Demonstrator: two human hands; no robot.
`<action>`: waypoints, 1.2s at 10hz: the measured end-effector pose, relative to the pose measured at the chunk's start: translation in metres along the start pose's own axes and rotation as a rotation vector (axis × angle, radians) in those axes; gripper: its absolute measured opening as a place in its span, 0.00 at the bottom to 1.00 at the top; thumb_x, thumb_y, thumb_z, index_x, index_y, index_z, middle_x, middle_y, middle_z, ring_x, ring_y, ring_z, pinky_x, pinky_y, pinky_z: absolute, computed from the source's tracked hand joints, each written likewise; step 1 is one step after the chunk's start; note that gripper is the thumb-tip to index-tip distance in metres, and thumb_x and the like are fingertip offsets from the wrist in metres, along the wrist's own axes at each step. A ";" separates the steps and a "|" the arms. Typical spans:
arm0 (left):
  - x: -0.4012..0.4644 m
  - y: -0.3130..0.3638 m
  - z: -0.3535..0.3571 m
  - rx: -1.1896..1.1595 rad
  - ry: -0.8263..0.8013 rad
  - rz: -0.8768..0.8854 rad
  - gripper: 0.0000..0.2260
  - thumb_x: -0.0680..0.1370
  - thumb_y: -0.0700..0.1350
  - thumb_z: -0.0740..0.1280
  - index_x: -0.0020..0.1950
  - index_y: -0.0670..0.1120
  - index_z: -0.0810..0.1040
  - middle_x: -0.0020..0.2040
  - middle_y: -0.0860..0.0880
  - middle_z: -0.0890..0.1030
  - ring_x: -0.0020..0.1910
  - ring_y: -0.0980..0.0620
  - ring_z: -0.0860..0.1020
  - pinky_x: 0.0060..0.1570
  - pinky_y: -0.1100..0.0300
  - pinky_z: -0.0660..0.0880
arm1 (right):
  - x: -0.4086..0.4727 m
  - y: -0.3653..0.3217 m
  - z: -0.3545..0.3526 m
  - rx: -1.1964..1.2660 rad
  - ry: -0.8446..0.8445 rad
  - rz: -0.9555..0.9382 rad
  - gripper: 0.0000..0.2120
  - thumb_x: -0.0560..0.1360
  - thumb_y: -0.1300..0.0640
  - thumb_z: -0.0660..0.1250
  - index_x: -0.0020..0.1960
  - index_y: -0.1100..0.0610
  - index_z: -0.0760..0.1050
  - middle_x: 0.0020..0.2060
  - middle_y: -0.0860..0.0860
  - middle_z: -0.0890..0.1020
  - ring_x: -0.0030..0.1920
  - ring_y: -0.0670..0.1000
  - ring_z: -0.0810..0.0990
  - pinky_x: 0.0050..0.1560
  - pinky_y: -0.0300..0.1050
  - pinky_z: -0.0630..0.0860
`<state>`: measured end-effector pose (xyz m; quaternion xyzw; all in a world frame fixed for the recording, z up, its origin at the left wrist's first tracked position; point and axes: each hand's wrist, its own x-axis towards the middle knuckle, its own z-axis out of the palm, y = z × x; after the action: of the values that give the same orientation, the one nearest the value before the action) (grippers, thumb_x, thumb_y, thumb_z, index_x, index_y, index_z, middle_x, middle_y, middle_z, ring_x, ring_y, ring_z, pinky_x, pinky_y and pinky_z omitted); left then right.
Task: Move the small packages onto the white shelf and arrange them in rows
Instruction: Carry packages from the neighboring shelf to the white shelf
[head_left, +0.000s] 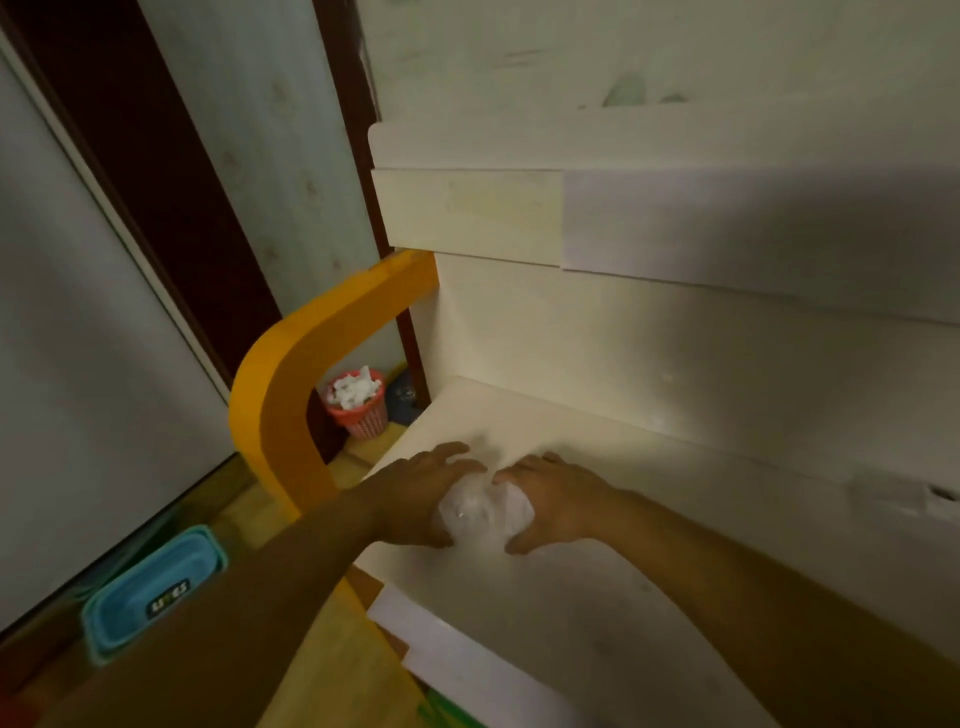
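Observation:
A bunch of small clear-plastic packages (485, 512) with white contents rests on the white shelf (649, 561), near its left front corner. My left hand (421, 493) cups the bunch from the left, and my right hand (558, 499) cups it from the right. The fingertips of both hands nearly meet over the top of the bunch. I cannot make out single packages; the pile is blurred and partly hidden by my fingers.
An orange curved frame (291, 395) stands at the shelf's left end. Beyond it, a pink basket (358, 405) of white pieces sits on the floor. A blue tub (156, 592) lies on the floor at lower left. An upper white shelf (675, 218) overhangs at the back.

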<state>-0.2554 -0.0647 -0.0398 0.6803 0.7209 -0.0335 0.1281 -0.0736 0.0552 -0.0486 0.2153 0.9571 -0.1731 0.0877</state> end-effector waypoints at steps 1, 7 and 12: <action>0.018 -0.001 -0.008 0.028 0.007 0.017 0.38 0.71 0.59 0.72 0.76 0.54 0.58 0.78 0.53 0.54 0.74 0.49 0.61 0.70 0.53 0.63 | 0.011 0.009 -0.009 0.012 0.015 0.022 0.39 0.64 0.37 0.74 0.70 0.47 0.65 0.62 0.49 0.71 0.62 0.53 0.69 0.59 0.49 0.71; 0.069 0.085 -0.096 0.039 0.115 0.544 0.33 0.67 0.59 0.75 0.70 0.60 0.66 0.69 0.55 0.69 0.63 0.51 0.72 0.62 0.54 0.71 | -0.126 0.005 -0.109 -0.196 0.049 0.565 0.40 0.68 0.40 0.72 0.75 0.45 0.57 0.72 0.49 0.64 0.69 0.54 0.67 0.66 0.53 0.69; 0.020 0.304 -0.140 -0.116 0.065 0.929 0.22 0.71 0.52 0.75 0.63 0.50 0.75 0.60 0.52 0.78 0.56 0.55 0.76 0.63 0.54 0.74 | -0.363 -0.024 -0.122 -0.265 0.245 0.909 0.42 0.68 0.40 0.73 0.75 0.45 0.56 0.75 0.49 0.60 0.72 0.56 0.62 0.69 0.55 0.67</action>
<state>0.0250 0.0079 0.1289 0.9234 0.3442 0.0888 0.1446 0.2281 -0.0591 0.1590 0.6172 0.7832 0.0328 0.0678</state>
